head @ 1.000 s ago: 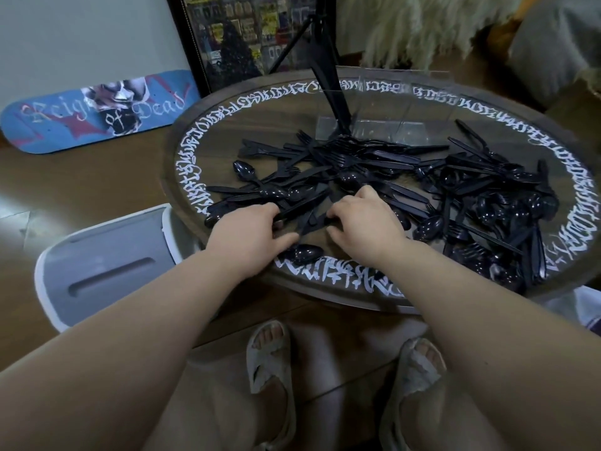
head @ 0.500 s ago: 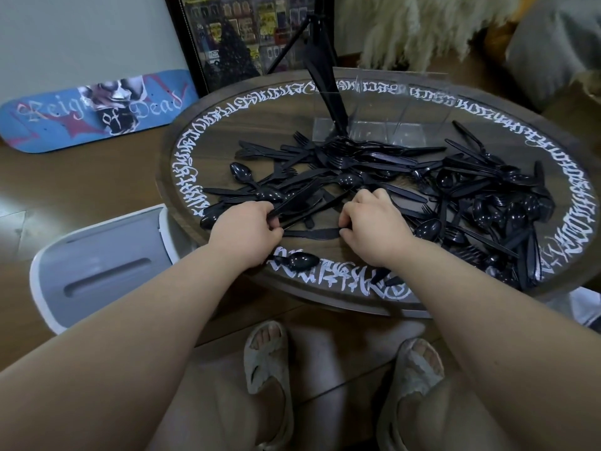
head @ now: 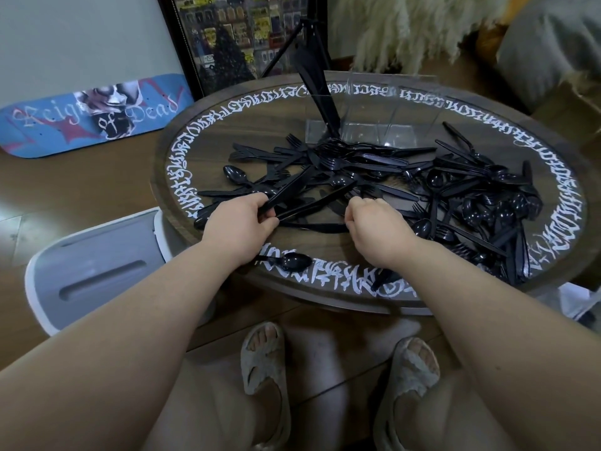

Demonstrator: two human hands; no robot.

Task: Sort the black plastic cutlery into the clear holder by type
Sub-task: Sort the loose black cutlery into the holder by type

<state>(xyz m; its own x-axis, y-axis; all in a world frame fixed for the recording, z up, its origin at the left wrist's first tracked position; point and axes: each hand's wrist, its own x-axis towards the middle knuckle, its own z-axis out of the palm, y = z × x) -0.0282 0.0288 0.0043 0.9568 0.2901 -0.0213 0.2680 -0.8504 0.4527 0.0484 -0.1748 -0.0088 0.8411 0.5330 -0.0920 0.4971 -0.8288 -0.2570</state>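
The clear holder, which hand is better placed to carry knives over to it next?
Probably the left hand: it already grips a few black knives, while the right hand shows no clear hold. The clear holder stands across the table.

Words I can read from where I sit

To my left, the blue skateboard deck (head: 94, 115) against the wall reads "Reign of Dead" in pale gothic lettering. The white calligraphic script ringing the round table (head: 182, 151) is ornamental, and I cannot make out any word.
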